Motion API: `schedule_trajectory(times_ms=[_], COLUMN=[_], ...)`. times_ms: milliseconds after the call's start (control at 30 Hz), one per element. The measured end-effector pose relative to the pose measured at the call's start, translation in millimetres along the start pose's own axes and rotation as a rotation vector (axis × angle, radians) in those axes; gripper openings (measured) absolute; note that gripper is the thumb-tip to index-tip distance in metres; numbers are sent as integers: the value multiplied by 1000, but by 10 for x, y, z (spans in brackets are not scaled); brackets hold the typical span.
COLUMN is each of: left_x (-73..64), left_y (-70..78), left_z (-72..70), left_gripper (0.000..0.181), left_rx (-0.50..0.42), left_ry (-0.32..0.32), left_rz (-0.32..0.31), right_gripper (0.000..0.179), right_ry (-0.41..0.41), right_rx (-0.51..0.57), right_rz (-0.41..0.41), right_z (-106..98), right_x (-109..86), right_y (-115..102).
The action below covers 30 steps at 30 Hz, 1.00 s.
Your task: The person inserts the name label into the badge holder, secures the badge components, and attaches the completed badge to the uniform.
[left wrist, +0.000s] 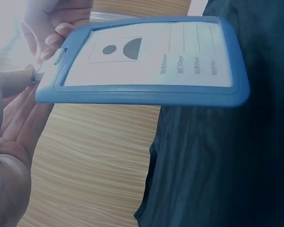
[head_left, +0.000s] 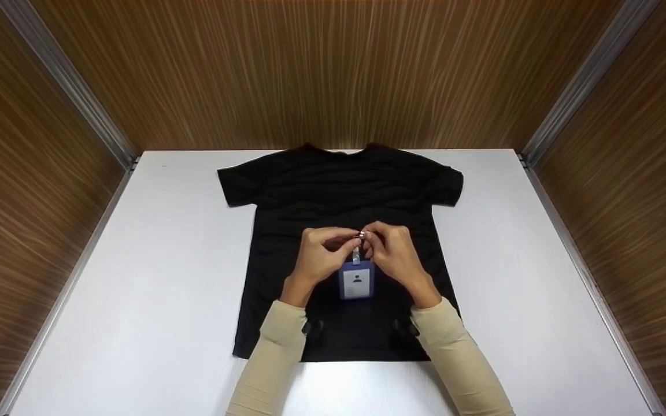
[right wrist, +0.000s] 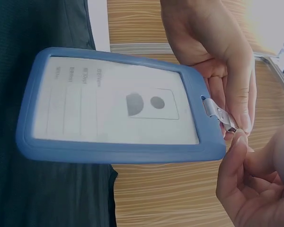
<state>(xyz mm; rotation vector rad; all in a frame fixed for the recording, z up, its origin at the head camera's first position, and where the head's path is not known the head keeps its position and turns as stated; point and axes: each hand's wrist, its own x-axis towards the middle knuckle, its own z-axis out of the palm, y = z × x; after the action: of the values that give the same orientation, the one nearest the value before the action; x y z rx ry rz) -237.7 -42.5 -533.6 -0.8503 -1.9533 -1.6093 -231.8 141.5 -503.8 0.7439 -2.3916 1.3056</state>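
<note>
A blue ID badge holder [head_left: 356,283] with a white card hangs by its short clear strap [right wrist: 220,113] over the black T-shirt [head_left: 339,196]. My left hand [head_left: 322,257] pinches the small metal badge clip [head_left: 361,234] at the strap's upper end between thumb and fingers. From the other side, my right hand [head_left: 395,254] pinches the same clip, fingertips meeting the left hand's. In the right wrist view the fingertips hide much of the clip, so whether its jaws are apart cannot be seen. The card's printed person figure faces the wrist cameras.
The T-shirt lies spread flat on a white table [head_left: 165,277], its collar toward the back. Wood-grain panels [head_left: 333,75] stand behind and on both sides, with metal rails [head_left: 73,86] along their corners.
</note>
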Motion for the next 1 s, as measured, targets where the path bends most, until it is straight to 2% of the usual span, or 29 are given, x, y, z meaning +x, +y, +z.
schedule_trajectory(times_ms=[200,567,867,1000], left_x=[-7,1,51,54], left_y=[5,31,271,300], left_z=[-21,24,-7,-21], left_gripper=[8,7,9,12], left_rx=[24,65,26,22], left_ry=[-30,-19,-1,4], left_rz=[11,-7,-11,-14], right_gripper=[16,15,15,16], right_ry=[4,24,3,-13], right_rx=[-48,-131,-114,-85], right_rz=[1,-54,-47,-38], right_z=[35,33,14,4], right_x=[-11,-12,-1,-7], right_y=[-4,4,13,16])
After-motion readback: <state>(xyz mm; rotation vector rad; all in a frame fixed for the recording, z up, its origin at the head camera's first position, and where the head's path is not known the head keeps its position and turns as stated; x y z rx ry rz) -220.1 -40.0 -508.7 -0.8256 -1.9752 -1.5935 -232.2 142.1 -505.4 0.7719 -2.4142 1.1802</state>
